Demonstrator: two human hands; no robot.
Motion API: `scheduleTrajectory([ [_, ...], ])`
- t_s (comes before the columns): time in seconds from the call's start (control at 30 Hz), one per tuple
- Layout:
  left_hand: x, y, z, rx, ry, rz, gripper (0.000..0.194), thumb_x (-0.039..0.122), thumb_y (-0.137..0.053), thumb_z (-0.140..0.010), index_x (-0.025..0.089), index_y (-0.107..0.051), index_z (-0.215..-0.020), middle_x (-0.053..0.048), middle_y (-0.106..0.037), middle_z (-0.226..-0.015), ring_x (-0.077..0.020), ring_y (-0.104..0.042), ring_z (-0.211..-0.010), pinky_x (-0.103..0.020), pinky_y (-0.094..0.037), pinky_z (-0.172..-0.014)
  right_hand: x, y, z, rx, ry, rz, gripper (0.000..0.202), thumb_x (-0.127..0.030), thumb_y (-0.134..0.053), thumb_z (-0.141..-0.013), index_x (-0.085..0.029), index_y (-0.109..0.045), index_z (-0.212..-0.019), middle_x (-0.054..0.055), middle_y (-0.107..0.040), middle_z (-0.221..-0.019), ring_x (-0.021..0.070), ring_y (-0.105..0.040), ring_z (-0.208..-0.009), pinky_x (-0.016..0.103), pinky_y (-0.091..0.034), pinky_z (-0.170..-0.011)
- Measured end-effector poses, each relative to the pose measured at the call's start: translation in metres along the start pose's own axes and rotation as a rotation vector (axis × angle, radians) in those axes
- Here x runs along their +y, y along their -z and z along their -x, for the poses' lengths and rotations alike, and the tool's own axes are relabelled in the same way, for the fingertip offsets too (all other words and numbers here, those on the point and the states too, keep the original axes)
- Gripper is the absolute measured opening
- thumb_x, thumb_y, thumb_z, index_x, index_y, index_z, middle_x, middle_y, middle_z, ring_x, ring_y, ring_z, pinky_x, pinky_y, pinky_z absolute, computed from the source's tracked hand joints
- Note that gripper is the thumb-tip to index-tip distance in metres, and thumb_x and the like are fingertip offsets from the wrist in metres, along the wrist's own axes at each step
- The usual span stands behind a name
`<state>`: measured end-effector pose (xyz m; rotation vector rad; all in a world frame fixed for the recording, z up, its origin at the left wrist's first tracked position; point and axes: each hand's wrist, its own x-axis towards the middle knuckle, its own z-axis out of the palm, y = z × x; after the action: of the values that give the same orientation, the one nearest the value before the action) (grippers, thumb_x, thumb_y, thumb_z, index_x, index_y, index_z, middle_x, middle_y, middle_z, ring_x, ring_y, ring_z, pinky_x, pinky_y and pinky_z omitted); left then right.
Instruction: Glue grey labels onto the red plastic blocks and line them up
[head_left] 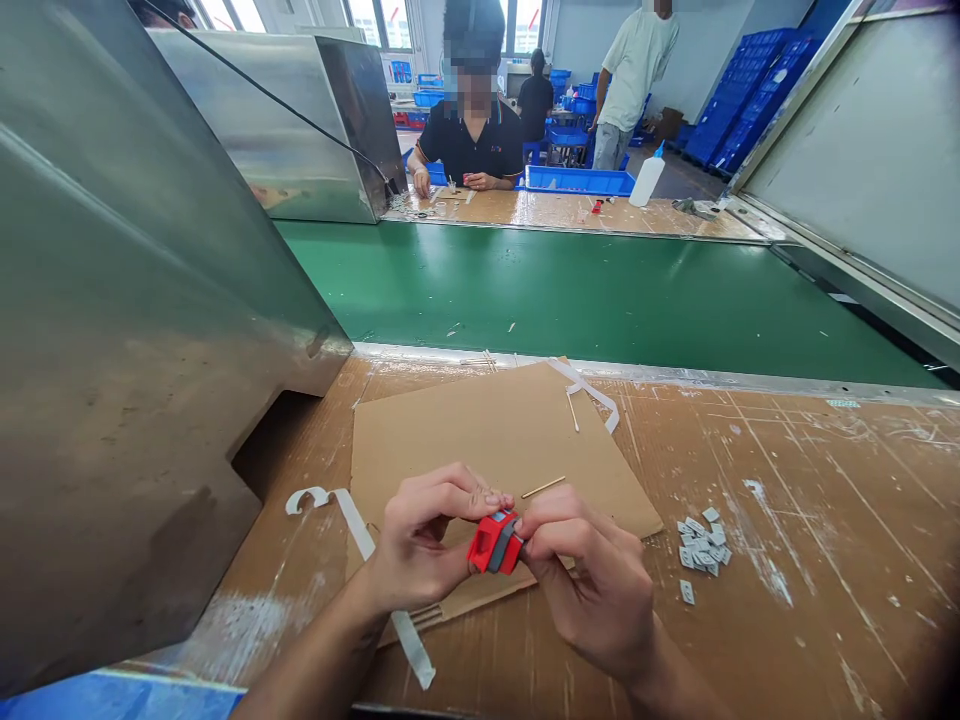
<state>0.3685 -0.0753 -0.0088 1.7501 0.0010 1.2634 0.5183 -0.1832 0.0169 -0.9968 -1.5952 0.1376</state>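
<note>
Over the cardboard sheet [465, 425], we hold a red-and-grey piece [496, 543] with both hands: our left hand [427, 535] pinches it, fingers atop, thumb lower left; our right hand [592, 570] pinches its right side. Neither is nearer; its long axis we cannot tell.

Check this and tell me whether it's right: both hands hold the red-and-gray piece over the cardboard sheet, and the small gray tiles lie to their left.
Wrong side: the head view shows the small gray tiles to the right of both hands. The left hand and right hand do hold the red-and-gray piece over the cardboard sheet.
</note>
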Motion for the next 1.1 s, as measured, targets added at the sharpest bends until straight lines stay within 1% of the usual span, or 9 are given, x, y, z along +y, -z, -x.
scheduleTrajectory([
  [0.1,-0.001,0.001,0.0,0.02,-0.032,-0.03,0.024,0.014,-0.079,-0.083,0.016,-0.073,-0.106,-0.01,-0.074,-0.087,-0.0194,-0.074,-0.079,-0.031,-0.065,-0.07,0.001,-0.002,0.001,0.067,0.066,0.007,0.035,0.01,-0.059,-0.083,-0.017,-0.063,-0.104,0.007,-0.072,-0.088,0.0168,-0.068,-0.081,0.032,-0.062,-0.072],
  [0.3,0.001,-0.002,-0.001,0.027,-0.101,-0.077,0.019,0.015,-0.078,-0.086,0.015,-0.073,-0.105,-0.009,-0.073,-0.083,-0.0184,-0.074,-0.075,-0.029,-0.064,-0.066,-0.003,-0.002,0.0,0.079,-0.028,-0.038,0.029,0.009,-0.061,-0.083,-0.017,-0.064,-0.097,0.003,-0.071,-0.078,0.0149,-0.068,-0.074,0.029,-0.062,-0.068],
  [0.5,0.003,-0.007,-0.001,0.073,-0.127,-0.067,0.022,0.012,-0.079,-0.084,0.016,-0.073,-0.105,-0.007,-0.072,-0.083,-0.0168,-0.073,-0.077,-0.029,-0.066,-0.07,-0.004,-0.002,-0.001,0.107,0.053,-0.034,0.033,0.011,-0.058,-0.084,-0.018,-0.065,-0.1,0.005,-0.074,-0.085,0.0155,-0.07,-0.078,0.03,-0.063,-0.071],
  [0.63,0.004,-0.008,0.0,0.074,-0.169,-0.081,0.029,0.012,-0.08,-0.083,0.017,-0.072,-0.109,-0.007,-0.073,-0.088,-0.0174,-0.073,-0.08,-0.03,-0.067,-0.072,-0.002,-0.001,-0.001,0.11,0.035,-0.089,0.037,0.007,-0.062,-0.085,-0.017,-0.063,-0.113,0.007,-0.074,-0.089,0.0178,-0.069,-0.083,0.033,-0.062,-0.073],
  [0.83,0.001,-0.013,-0.001,0.054,-0.155,-0.158,0.04,0.03,-0.089,-0.076,0.017,-0.07,-0.108,-0.007,-0.074,-0.088,-0.0178,-0.074,-0.078,-0.028,-0.065,-0.07,0.0,0.007,0.003,0.069,-0.052,-0.095,0.024,-0.001,-0.06,-0.092,-0.021,-0.064,-0.105,0.002,-0.07,-0.083,0.0144,-0.065,-0.076,0.027,-0.058,-0.068],
  [0.9,0.005,-0.016,-0.002,0.07,-0.122,-0.095,0.041,0.031,-0.09,-0.073,0.018,-0.068,-0.106,-0.006,-0.074,-0.09,-0.0179,-0.075,-0.081,-0.028,-0.066,-0.073,-0.002,0.013,0.005,0.065,-0.105,-0.114,0.022,-0.011,-0.061,-0.097,-0.022,-0.062,-0.116,0.004,-0.071,-0.094,0.0157,-0.067,-0.085,0.03,-0.059,-0.075],
  [1.0,0.015,-0.02,-0.003,0.089,-0.092,0.03,0.041,0.031,-0.089,-0.074,0.02,-0.065,-0.106,-0.006,-0.073,-0.095,-0.0188,-0.076,-0.087,-0.029,-0.066,-0.079,-0.008,0.024,0.006,0.02,-0.086,-0.082,0.047,-0.034,-0.072,-0.094,-0.022,-0.053,-0.136,0.01,-0.067,-0.115,0.0196,-0.065,-0.1,0.036,-0.059,-0.087],
  [1.03,0.019,-0.022,-0.003,0.094,-0.086,0.057,0.04,0.032,-0.089,-0.075,0.02,-0.065,-0.105,-0.005,-0.073,-0.096,-0.0181,-0.076,-0.088,-0.028,-0.066,-0.08,-0.011,0.027,0.006,-0.019,-0.05,-0.061,0.057,-0.037,-0.075,-0.091,-0.022,-0.051,-0.139,0.01,-0.067,-0.117,0.0201,-0.064,-0.102,0.035,-0.059,-0.089],
  [1.1,0.026,-0.026,0.0,0.1,-0.071,0.087,0.041,0.034,-0.089,-0.074,0.02,-0.064,-0.103,-0.005,-0.073,-0.095,-0.0162,-0.075,-0.088,-0.024,-0.064,-0.079,-0.018,0.032,0.004,-0.097,0.023,-0.03,0.059,-0.029,-0.077,-0.09,-0.022,-0.05,-0.141,0.008,-0.07,-0.111,0.0197,-0.064,-0.103,0.034,-0.059,-0.09],
])
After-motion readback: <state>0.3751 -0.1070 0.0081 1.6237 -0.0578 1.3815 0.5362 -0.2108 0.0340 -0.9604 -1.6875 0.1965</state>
